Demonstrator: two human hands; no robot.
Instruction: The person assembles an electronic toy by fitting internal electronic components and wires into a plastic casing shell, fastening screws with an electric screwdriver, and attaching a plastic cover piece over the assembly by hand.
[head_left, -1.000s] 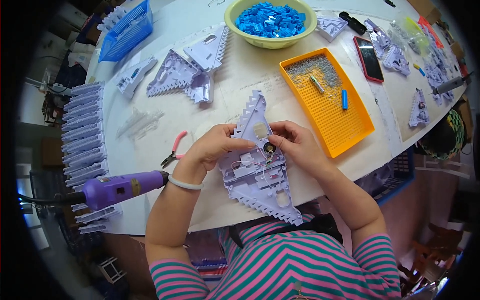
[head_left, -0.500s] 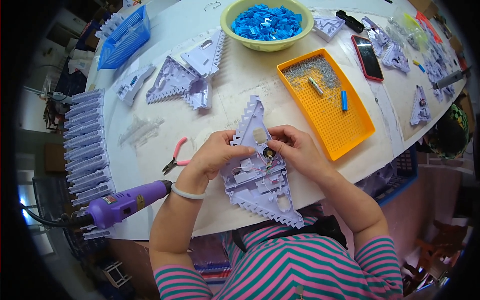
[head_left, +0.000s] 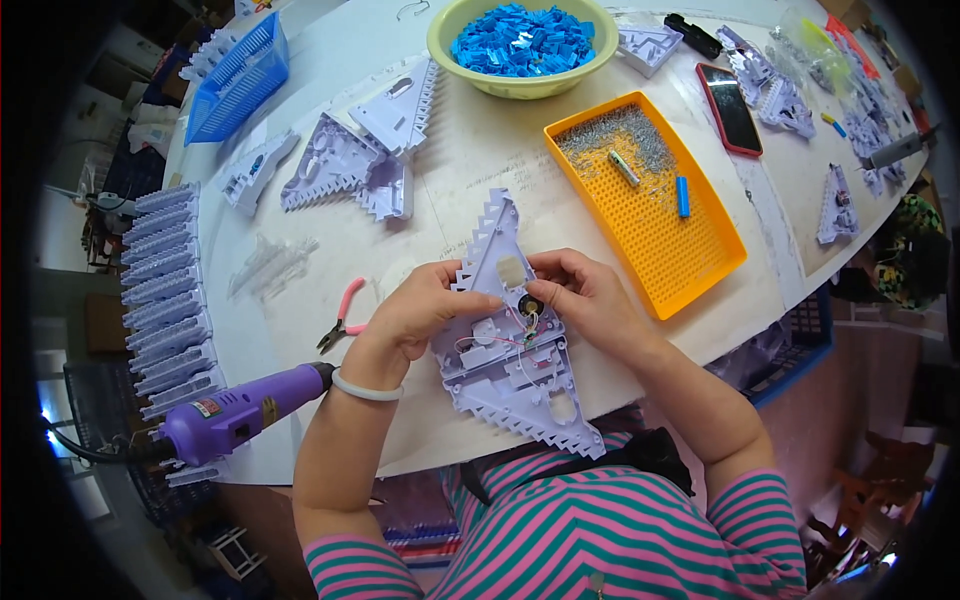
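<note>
- Two hands on one lilac toothed shell (head_left: pixel 512 345) at the near table edge — left hand (head_left: pixel 425 310) clamps its left side.
- Right hand (head_left: pixel 585 300) fingertips pinched narrow at the small wires (head_left: pixel 520 335).
- Best done with the shell held flat — wires seated gently, probably.

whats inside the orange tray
The orange tray holds a heap of small metal screws, a silver cylinder and a blue cylinder. Anything beneath the heap is hidden.
</note>
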